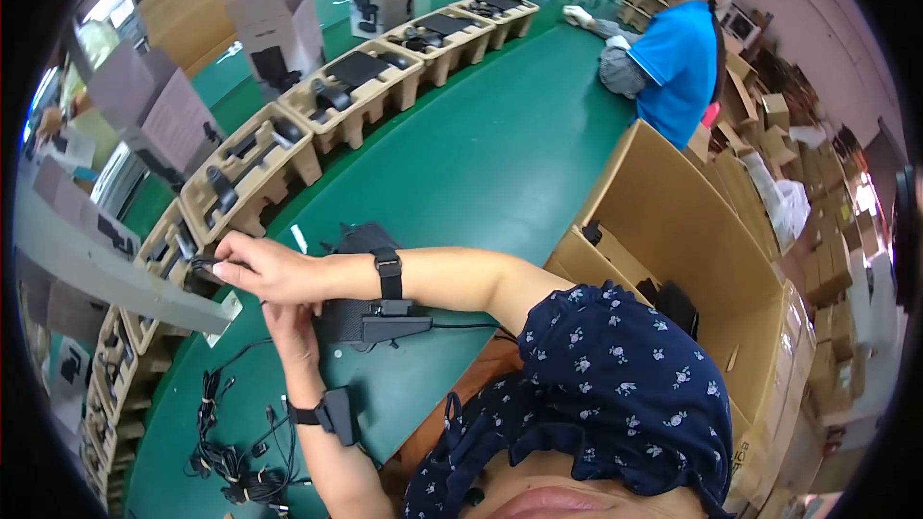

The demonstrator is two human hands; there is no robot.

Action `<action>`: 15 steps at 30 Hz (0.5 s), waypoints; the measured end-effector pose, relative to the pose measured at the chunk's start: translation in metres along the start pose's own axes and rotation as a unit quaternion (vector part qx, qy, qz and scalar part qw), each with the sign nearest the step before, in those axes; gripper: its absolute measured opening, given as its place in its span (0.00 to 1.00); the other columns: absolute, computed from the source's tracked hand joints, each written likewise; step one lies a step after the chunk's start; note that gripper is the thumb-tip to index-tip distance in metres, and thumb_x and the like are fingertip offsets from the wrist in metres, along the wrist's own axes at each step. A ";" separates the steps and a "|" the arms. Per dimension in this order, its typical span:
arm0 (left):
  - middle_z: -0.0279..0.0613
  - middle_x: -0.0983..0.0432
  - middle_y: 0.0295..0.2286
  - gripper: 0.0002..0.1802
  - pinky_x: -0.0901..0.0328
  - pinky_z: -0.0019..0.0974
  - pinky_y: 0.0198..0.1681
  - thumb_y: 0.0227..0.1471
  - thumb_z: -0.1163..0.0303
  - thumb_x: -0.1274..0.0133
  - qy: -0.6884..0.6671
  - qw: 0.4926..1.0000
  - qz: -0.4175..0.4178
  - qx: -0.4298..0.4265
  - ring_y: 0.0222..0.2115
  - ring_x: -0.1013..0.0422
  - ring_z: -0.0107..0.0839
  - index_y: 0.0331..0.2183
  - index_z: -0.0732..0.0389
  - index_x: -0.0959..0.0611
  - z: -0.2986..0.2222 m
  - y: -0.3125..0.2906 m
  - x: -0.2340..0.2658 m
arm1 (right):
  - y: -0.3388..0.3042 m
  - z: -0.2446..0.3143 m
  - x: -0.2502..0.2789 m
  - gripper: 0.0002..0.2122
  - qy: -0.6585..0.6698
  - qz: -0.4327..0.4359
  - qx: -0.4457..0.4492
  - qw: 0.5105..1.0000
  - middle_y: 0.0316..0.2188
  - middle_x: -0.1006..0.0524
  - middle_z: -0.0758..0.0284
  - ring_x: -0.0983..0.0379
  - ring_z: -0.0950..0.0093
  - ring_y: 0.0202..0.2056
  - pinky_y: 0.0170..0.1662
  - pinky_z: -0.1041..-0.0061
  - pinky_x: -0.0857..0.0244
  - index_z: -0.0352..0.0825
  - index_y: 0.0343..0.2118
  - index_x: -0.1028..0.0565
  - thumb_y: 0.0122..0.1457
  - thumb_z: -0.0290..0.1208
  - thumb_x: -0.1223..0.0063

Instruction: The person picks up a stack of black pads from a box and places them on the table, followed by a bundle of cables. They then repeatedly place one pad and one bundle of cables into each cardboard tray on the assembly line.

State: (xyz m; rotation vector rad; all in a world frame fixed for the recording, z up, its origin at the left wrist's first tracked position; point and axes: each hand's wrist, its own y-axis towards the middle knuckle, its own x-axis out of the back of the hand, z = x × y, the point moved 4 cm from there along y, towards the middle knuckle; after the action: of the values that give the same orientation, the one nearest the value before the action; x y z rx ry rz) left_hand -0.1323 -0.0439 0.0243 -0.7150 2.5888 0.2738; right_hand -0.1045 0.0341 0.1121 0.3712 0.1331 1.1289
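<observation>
My right hand (258, 269) reaches across to the left, its thumb and fingers closed on a small black cable (204, 264) over the edge of a moulded tray. Just below it is my left hand (290, 329), close to the right wrist; its fingertips are mostly hidden. Black flat pieces (363, 238) lie on the green table (481, 154) behind my right forearm. Under that forearm rests a dark textured block (341, 320). Tied black cables (231, 471) lie in a heap left of my left forearm. Both wrists wear black straps with small boxes.
A curved row of brown pulp trays (312, 163) holds black devices and cables. Open printed boxes (274, 29) stand behind them. A grey post (144, 279) crosses at the left. An open carton (673, 192) stands at my right; a person in blue (678, 67) works beyond.
</observation>
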 end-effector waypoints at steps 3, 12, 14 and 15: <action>0.31 0.38 0.21 0.13 0.49 0.23 0.19 0.54 0.64 0.56 -0.098 0.995 0.022 0.025 0.18 0.43 0.21 0.40 0.60 0.32 -0.017 -0.003 -0.009 | -0.010 -0.010 0.028 0.16 0.002 -0.053 -0.022 0.998 0.28 0.27 0.60 0.28 0.71 0.23 0.24 0.72 0.36 0.30 0.38 0.36 0.58 0.41 0.55; 0.34 0.31 0.25 0.14 0.45 0.20 0.19 0.52 0.71 0.56 -0.004 0.997 -0.075 -0.015 0.19 0.36 0.19 0.41 0.64 0.32 0.000 -0.013 0.005 | -0.058 -0.015 0.018 0.17 -0.386 0.117 0.126 0.906 0.31 0.27 0.58 0.28 0.63 0.35 0.34 0.66 0.34 0.34 0.37 0.34 0.48 0.39 0.48; 0.37 0.30 0.27 0.15 0.44 0.20 0.18 0.55 0.69 0.58 0.024 0.998 -0.042 -0.036 0.20 0.35 0.20 0.44 0.64 0.34 -0.007 -0.011 -0.005 | -0.052 -0.014 0.031 0.17 -0.456 0.102 0.085 0.880 0.28 0.26 0.60 0.26 0.63 0.29 0.27 0.68 0.33 0.35 0.39 0.36 0.50 0.38 0.49; 0.39 0.30 0.28 0.16 0.44 0.19 0.18 0.56 0.68 0.59 0.033 0.998 -0.035 -0.032 0.19 0.35 0.20 0.45 0.63 0.35 -0.007 -0.006 -0.008 | -0.048 -0.015 0.046 0.17 -0.508 0.058 0.081 0.856 0.27 0.25 0.61 0.26 0.63 0.27 0.25 0.69 0.33 0.35 0.40 0.37 0.50 0.37 0.50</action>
State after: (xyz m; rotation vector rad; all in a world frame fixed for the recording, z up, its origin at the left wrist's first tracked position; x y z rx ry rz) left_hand -0.1252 -0.0471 0.0335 -0.8486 2.6203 0.3166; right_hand -0.0481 0.0613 0.0854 1.0935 -0.7451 0.9122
